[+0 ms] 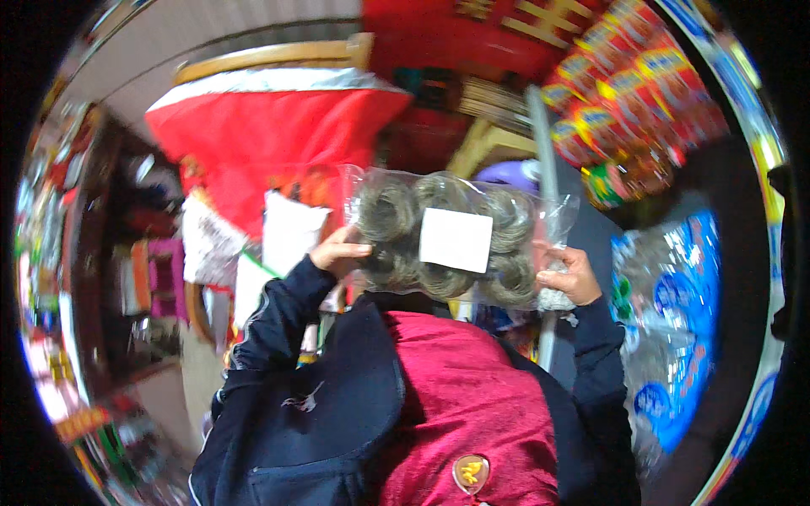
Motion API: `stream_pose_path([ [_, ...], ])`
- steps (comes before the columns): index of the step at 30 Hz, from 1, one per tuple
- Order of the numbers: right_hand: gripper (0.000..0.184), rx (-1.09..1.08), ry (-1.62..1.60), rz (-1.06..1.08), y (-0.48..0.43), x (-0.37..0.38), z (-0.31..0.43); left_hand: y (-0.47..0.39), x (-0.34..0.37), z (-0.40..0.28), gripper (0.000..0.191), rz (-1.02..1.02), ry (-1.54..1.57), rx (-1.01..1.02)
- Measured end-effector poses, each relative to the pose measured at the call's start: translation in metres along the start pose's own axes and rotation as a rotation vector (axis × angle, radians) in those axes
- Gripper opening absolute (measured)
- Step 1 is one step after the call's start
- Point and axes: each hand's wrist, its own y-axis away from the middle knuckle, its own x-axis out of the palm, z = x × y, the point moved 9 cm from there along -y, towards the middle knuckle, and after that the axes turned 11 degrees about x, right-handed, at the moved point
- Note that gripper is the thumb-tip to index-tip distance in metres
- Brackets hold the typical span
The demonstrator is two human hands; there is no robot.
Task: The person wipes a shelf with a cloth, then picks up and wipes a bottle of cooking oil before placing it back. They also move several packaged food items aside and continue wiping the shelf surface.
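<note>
A clear plastic pack of steel wool scourers (pixel 387 209) is held up in front of my chest. Several round grey-brown coils show through the film in two rows, and a blank-looking white label (pixel 455 240) covers the middle. My left hand (pixel 342 253) grips the pack's left end with the thumb on top. At the other end my right hand (pixel 573 277) pinches the film, thumb on the near face. Its fingers are mostly hidden behind the pack. Just under the right hand hangs a whitish textured lump (pixel 555 300), too blurred to name.
Red-and-yellow product packs (pixel 633 88) are stacked at upper right, with a bottle of brown liquid (pixel 633 180) below them. Blue-wrapped clear packs (pixel 677 316) lie on the right. A red cloth (pixel 272 126) spreads beyond my left hand. Crowded shelves (pixel 50 265) line the far left.
</note>
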Motion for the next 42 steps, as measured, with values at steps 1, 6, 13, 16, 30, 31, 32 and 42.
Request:
stream_pose_path([
  [1, 0.052, -0.012, 0.07, 0.053, -0.018, 0.013, 0.01, 0.017, -0.018, 0.006, 0.07, -0.118, -0.037, -0.075],
  [6, 0.047, -0.034, 0.141, 0.242, -0.102, 0.072, 0.037, 0.118, -0.063, 0.007, 0.072, -0.534, 0.058, 0.163],
  [13, 0.048, -0.075, 0.134, 0.514, -0.178, 0.189, 0.053, 0.245, -0.081, -0.036, 0.071, -0.91, 0.046, 0.531],
  [16, 0.045, -0.07, 0.119, 0.462, -0.193, 0.203, 0.05, 0.291, -0.091, -0.053, 0.068, -1.044, 0.013, 0.653],
  [30, 0.035, 0.082, 0.012, 0.187, -0.169, 0.093, -0.053, 0.377, -0.239, -0.057, 0.029, -1.263, 0.614, 1.346],
  [31, 0.035, 0.107, 0.006, 0.159, -0.166, 0.088, -0.062, 0.376, -0.252, -0.045, 0.03, -1.41, 0.64, 1.358],
  [32, 0.036, 0.1, 0.051, 0.158, -0.162, 0.086, -0.067, 0.366, -0.261, -0.034, 0.029, -1.445, 0.599, 1.343],
  [42, 0.033, 0.079, -0.009, 0.108, -0.133, 0.075, -0.074, 0.186, -0.3, 0.19, 0.059, -1.517, 0.871, 0.398],
])
